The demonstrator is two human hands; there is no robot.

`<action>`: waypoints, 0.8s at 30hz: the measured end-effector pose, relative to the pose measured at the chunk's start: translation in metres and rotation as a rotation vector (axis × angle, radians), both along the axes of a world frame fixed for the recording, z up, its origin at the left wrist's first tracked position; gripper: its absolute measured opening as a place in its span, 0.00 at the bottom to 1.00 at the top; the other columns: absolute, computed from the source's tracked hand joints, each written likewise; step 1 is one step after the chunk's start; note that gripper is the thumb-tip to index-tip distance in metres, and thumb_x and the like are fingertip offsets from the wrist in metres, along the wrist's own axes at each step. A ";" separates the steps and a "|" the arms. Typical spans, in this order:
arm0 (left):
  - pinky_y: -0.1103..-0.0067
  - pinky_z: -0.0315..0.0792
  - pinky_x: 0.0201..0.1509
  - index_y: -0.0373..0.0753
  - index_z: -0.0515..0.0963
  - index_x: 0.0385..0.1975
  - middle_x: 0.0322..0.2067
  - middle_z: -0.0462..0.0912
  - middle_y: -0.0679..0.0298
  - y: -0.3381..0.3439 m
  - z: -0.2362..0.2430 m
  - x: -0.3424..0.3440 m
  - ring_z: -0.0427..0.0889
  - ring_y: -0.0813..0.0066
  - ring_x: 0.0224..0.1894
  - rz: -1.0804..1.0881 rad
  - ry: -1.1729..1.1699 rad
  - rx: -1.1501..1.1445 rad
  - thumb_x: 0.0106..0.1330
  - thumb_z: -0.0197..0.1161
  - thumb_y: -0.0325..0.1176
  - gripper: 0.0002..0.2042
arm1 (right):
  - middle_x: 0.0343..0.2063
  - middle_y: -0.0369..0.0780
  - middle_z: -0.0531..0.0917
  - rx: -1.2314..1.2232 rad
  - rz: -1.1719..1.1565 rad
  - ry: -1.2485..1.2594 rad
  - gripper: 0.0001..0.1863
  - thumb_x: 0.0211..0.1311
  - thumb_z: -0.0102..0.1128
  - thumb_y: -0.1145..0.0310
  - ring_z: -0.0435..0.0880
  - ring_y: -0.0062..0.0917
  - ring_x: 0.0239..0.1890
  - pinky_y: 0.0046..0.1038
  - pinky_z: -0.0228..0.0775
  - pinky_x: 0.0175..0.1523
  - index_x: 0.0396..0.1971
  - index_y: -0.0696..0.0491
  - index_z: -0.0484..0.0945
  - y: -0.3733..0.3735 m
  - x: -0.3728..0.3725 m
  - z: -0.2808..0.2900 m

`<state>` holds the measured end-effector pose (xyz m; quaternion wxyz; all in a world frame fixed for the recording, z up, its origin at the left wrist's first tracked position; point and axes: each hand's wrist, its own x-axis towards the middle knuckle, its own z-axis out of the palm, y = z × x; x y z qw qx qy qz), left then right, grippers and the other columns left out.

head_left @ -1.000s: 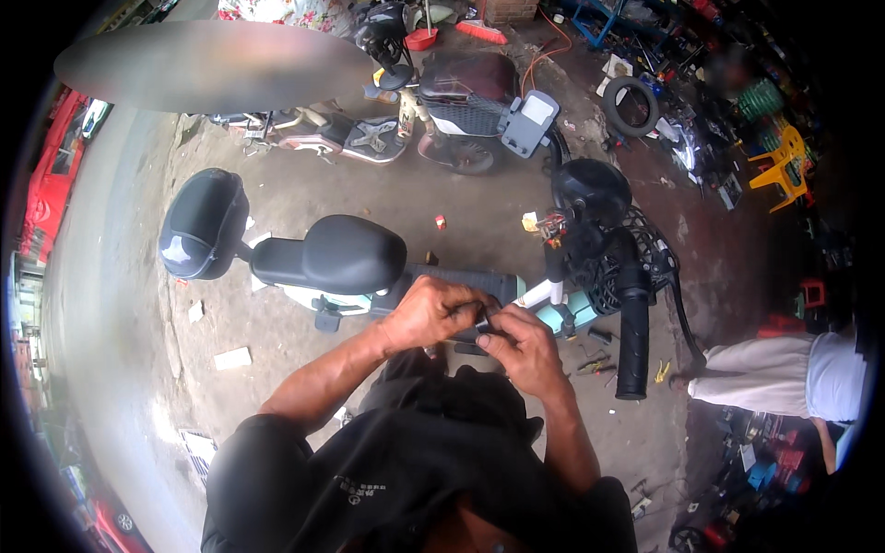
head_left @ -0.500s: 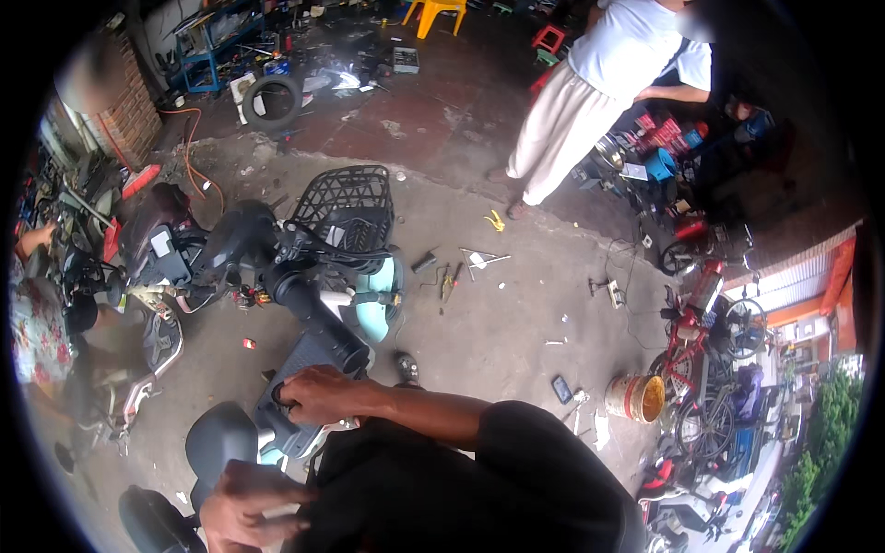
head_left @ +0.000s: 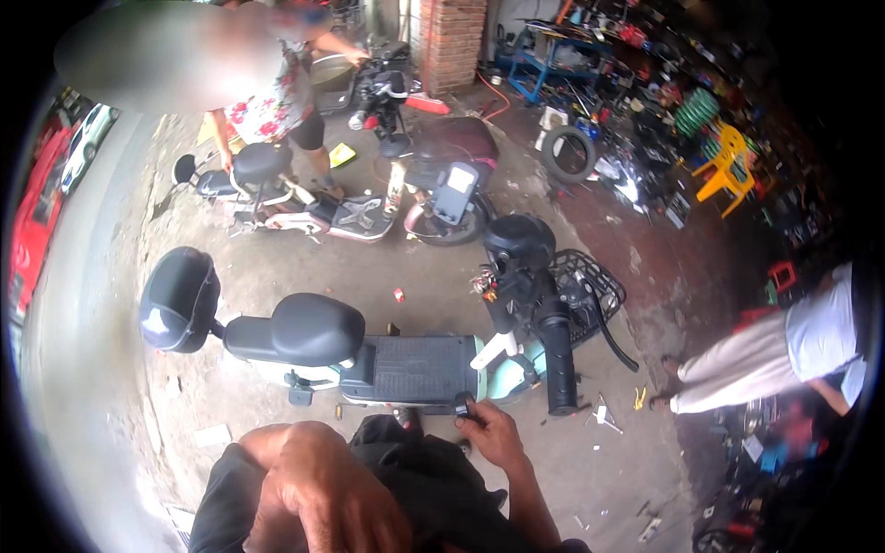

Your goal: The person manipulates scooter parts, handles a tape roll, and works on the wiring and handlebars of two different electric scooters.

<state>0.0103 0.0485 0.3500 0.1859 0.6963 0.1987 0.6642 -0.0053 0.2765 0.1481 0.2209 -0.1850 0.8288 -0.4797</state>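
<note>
A pale green electric scooter (head_left: 419,355) stands crosswise before me, with a black seat (head_left: 318,329), a ribbed footboard and a front basket (head_left: 590,290). Beside the footboard's near edge, my right hand (head_left: 493,431) pinches a small dark object (head_left: 463,404) between thumb and fingers; its exact kind is too small to tell. My left hand (head_left: 323,488) is large and close at the bottom, over my dark clothing. Its fingers point downward and run out of the picture, so their grip is hidden. The scooter's black handlebar grip (head_left: 558,369) lies to the right of my right hand.
Beyond the scooter, a person in a floral top (head_left: 277,106) holds another scooter (head_left: 323,212). At right stands a person in pale trousers (head_left: 747,364). Yellow-handled pliers (head_left: 640,398) and a metal tool (head_left: 604,415) lie on the floor. A tyre (head_left: 569,154) and yellow chair (head_left: 728,170) are farther back.
My view has swung left, bringing the whole scooter and the street into sight. My right hand has moved from over the footboard to its near side. My left hand now appears larger and nearer.
</note>
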 end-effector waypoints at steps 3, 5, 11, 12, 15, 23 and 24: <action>0.64 0.74 0.46 0.33 0.80 0.47 0.42 0.80 0.54 -0.002 -0.006 0.047 0.80 0.55 0.45 0.475 0.281 -0.250 0.71 0.55 0.51 0.23 | 0.29 0.41 0.78 -0.044 0.097 -0.033 0.13 0.59 0.66 0.64 0.79 0.30 0.29 0.30 0.70 0.36 0.37 0.57 0.80 0.008 0.003 -0.005; 0.68 0.72 0.38 0.33 0.81 0.43 0.35 0.79 0.52 0.002 -0.004 0.049 0.78 0.59 0.35 0.656 0.296 -0.273 0.70 0.57 0.41 0.16 | 0.28 0.40 0.77 -0.040 0.102 -0.042 0.13 0.59 0.67 0.65 0.78 0.29 0.28 0.29 0.69 0.35 0.37 0.58 0.80 0.017 0.004 -0.005; 0.75 0.71 0.21 0.30 0.81 0.38 0.17 0.78 0.56 0.006 -0.002 0.083 0.74 0.67 0.15 1.412 -0.085 -0.066 0.66 0.62 0.26 0.06 | 0.27 0.39 0.76 0.094 0.114 -0.054 0.12 0.58 0.68 0.66 0.75 0.26 0.26 0.28 0.68 0.34 0.36 0.58 0.79 0.057 0.017 0.006; 0.75 0.75 0.23 0.30 0.79 0.40 0.19 0.79 0.56 0.024 0.006 0.101 0.77 0.66 0.18 1.422 -0.222 -0.119 0.67 0.62 0.29 0.08 | 0.27 0.38 0.76 0.069 0.161 -0.057 0.11 0.59 0.67 0.67 0.74 0.22 0.26 0.26 0.67 0.34 0.35 0.59 0.79 0.058 0.017 0.011; 0.69 0.79 0.38 0.29 0.78 0.41 0.27 0.80 0.52 0.072 0.026 0.153 0.81 0.60 0.31 1.932 -0.099 -0.964 0.68 0.63 0.31 0.11 | 0.27 0.37 0.75 0.011 0.239 -0.162 0.10 0.60 0.65 0.69 0.73 0.19 0.27 0.23 0.65 0.34 0.34 0.61 0.78 0.048 0.028 0.016; 0.65 0.77 0.48 0.27 0.76 0.44 0.37 0.80 0.48 0.091 0.028 0.139 0.80 0.54 0.43 1.812 0.250 -1.474 0.67 0.63 0.35 0.16 | 0.28 0.37 0.76 -0.028 0.150 -0.255 0.11 0.60 0.67 0.69 0.73 0.20 0.28 0.23 0.67 0.35 0.35 0.60 0.78 0.052 0.052 -0.004; 0.65 0.77 0.48 0.27 0.76 0.44 0.37 0.79 0.48 0.091 0.031 0.141 0.80 0.53 0.43 1.802 0.221 -1.425 0.67 0.63 0.36 0.16 | 0.28 0.38 0.76 -0.020 0.174 -0.249 0.11 0.60 0.67 0.68 0.73 0.20 0.27 0.24 0.67 0.34 0.34 0.60 0.78 0.049 0.056 0.002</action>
